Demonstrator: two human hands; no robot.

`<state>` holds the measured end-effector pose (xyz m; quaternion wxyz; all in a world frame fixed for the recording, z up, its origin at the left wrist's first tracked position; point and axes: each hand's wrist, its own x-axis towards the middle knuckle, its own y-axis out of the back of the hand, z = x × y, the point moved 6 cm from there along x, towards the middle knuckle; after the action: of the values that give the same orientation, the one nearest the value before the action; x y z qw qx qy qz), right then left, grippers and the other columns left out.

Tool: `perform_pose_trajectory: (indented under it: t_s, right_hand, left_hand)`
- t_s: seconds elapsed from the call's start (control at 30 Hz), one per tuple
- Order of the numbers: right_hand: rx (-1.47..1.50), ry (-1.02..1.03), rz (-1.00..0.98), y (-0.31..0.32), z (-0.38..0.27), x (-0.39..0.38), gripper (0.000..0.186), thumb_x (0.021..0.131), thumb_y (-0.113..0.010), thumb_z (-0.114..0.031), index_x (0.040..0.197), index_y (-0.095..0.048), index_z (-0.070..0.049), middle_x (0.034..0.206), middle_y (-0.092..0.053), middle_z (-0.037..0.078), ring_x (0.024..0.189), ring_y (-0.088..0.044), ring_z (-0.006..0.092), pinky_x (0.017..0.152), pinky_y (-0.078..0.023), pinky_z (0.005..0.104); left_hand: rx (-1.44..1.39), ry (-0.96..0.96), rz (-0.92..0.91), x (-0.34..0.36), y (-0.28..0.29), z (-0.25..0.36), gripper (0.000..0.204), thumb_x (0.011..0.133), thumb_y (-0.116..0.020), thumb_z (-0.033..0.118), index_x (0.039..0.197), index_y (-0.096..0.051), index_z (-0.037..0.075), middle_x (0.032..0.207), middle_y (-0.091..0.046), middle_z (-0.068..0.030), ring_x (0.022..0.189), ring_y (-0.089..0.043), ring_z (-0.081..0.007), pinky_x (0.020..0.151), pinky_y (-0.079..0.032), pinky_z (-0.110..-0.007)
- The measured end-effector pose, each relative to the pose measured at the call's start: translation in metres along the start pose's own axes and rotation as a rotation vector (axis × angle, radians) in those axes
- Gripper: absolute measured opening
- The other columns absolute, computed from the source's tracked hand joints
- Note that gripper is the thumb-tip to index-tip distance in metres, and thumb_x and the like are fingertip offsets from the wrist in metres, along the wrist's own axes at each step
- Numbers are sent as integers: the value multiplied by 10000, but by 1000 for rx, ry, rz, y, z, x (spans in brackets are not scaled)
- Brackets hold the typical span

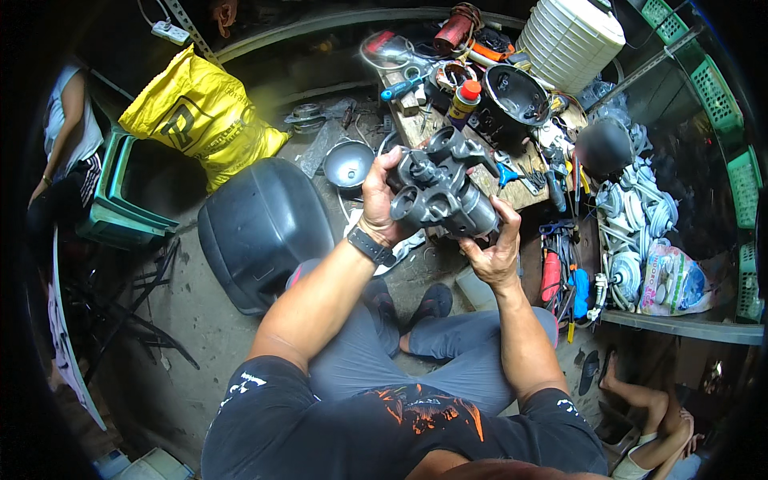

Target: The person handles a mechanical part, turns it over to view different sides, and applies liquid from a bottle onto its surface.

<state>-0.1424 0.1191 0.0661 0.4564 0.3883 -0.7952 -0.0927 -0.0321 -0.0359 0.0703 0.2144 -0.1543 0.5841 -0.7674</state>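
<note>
Held up in front of me is a dark metal machine part (448,190) with round open cylinders and a broad cylindrical body; its exact kind I cannot make out. My left hand (379,202) grips its left side, the thumb by the nearer round opening, and a black watch sits on that wrist. At the lower right end, the fingers and thumb of my right hand (496,250) close around the cylindrical body. Just beyond the part, on a cluttered wooden bench (512,192), are a spray can (464,104) with a red cap and a black bowl-shaped housing (518,94).
On my left stand a black rounded case (268,232) and a yellow sack (200,116). A metal bowl (349,165) lies beyond them. Pliers and screwdrivers (564,272) hang at the bench's right edge, near piled white fan parts (636,216). People sit at far left and lower right.
</note>
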Motion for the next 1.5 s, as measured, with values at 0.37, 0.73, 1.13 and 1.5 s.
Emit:
perform_pose_trajectory:
  t_s: [0.37,0.73,1.13,1.5]
  right_hand:
    - [1219,-910,53,-20,18,-11,702,974,-594,-627,1382,-460,-71,1221,-630,210,1056,-681,327,870,-596,444]
    - [1370,-921,-155,-13,14,-10,611,936,-758,-419,1337,-495,-41,1206,-632,187,899,-697,325,723,-588,416]
    - [1058,-800,-178,-14,13,-10,656,894,-790,-390,1340,-485,-19,1098,-663,202,778,-694,263,659,-580,383]
    - [75,42,52,2,-4,6,751,778,-895,-211,1370,-456,-68,1241,-611,192,1167,-627,325,1000,-506,444]
  left_hand:
    - [-35,44,-80,-1,8,-3,758,966,-520,501,1515,-438,-15,1371,-621,-236,1235,-636,-375,1102,-489,-521]
    - [-69,67,-28,6,14,-12,725,964,-483,536,1395,-536,-45,1355,-616,-274,1254,-613,-417,1140,-432,-532]
    - [-79,22,60,10,27,-10,539,978,-528,478,1254,-642,30,1179,-722,-181,1083,-707,-346,1015,-545,-530]
    - [-4,18,38,7,25,-8,772,968,-483,545,1431,-524,-72,1360,-628,-275,1231,-638,-384,1130,-448,-498]
